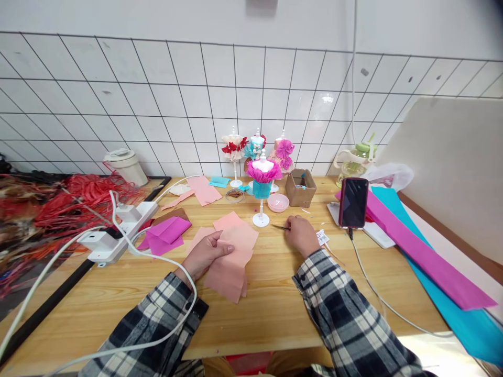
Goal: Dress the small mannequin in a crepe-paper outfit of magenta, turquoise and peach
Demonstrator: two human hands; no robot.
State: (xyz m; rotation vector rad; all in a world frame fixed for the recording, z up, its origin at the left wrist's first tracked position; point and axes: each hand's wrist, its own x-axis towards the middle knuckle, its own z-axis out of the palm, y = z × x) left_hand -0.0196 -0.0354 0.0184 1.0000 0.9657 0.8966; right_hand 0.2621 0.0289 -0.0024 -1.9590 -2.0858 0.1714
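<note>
- Paper (240,252), peach-coloured, pinched by my left hand (203,255) over the worktop (275,324).
- Slim dark tool (280,227) grasped in my right hand (302,235).
- Small dress stand (261,189) upright beyond, between my hands.

Peach-pink sheets (236,262) at seven o'clock, magenta paper (167,230) blazing at eight! Centre, a white dress form (262,166) flaunts a magenta ruffle (275,172) over a turquoise wrap (262,189). White tiles (250,68), black-gridded, at twelve; red strands (98,188) at nine; black, grey and white plaid, the right sleeve (346,309), between four and five! Six o'clock: honey-toned grain, the table (275,324)!
</note>
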